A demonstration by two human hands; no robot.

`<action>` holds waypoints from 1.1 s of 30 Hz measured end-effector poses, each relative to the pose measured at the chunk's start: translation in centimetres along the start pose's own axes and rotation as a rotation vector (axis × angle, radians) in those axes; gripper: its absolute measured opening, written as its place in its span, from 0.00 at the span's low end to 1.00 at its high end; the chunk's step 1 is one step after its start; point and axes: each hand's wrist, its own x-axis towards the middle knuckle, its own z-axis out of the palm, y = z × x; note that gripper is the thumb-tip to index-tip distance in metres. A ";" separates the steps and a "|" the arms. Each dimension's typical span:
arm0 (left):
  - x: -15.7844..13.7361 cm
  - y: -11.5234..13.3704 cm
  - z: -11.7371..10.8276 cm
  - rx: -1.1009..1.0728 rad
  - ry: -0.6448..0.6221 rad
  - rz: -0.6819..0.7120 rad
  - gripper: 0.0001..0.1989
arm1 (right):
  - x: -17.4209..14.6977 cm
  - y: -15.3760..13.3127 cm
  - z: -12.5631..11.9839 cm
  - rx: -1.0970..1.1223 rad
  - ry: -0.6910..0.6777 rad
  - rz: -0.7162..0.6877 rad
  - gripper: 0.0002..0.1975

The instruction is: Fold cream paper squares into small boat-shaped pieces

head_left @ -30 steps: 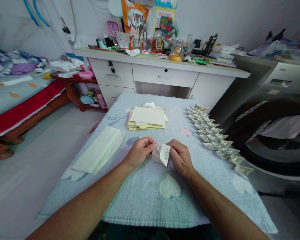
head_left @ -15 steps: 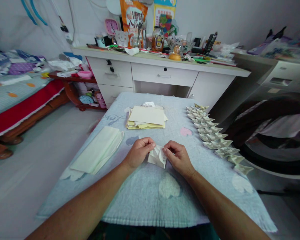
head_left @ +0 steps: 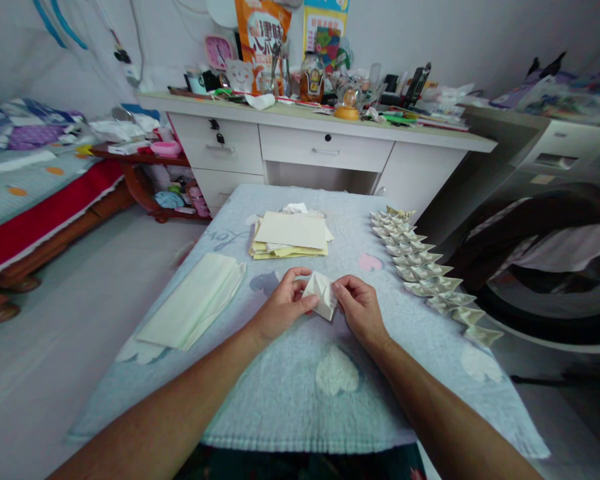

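A small folded piece of white paper is held between my two hands over the cloth-covered table. My left hand grips its left side, thumb in front and fingers behind. On the other side my right hand pinches the right edge between thumb and fingertips. Creases and a raised flap show on the paper's face. To the right runs a row of folded paper pieces with pointed ends, nested one against another. Beyond my hands lies a stack of cream and yellow paper sheets.
A pile of pale, long folded paper lies on the table's left. The blue patterned cloth hangs over the table edges. Behind stands a white desk crowded with jars and packets. A washing machine is at the right, a bed at the left.
The folded paper has been turned and raised slightly between my hands. My left hand has shifted from pinching its upper corner to holding its left side. The view has moved slightly.
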 end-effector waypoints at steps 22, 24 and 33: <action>0.4 -0.7 -0.4 0.183 0.149 0.131 0.10 | -0.4 0.1 0.3 -0.418 -0.101 -0.442 0.16; 0.4 -0.6 -0.5 0.222 0.129 0.120 0.05 | -0.4 0.1 0.3 -0.460 -0.122 -0.462 0.15; 0.1 -0.6 -1.0 0.274 0.055 0.089 0.13 | -0.4 0.0 0.0 -0.489 -0.130 -0.476 0.10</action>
